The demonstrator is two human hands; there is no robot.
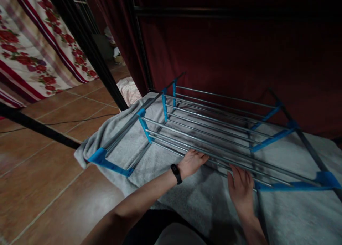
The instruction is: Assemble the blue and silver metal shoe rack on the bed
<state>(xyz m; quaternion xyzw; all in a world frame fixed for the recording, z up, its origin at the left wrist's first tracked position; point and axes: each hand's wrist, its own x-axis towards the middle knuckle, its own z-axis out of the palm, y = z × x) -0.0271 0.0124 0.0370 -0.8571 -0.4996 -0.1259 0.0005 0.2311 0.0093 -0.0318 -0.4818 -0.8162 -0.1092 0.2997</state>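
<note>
A shoe rack of thin metal tubes with blue plastic end brackets lies over a grey blanket. My left hand, with a black band on its wrist, is closed on the front tubes near the middle of the rack. To its right, my right hand is bent over the same front tubes, its thumb set apart from the fingers. Both hands' fingertips are partly hidden behind the tubes. A blue bracket lies just to the right of my right hand, and another blue bracket is at the left end.
The grey blanket covers the raised surface under the rack. Black metal frame posts stand at the left, and a dark red curtain hangs behind. On the tiled floor runs a thin cable. A floral cloth hangs at upper left.
</note>
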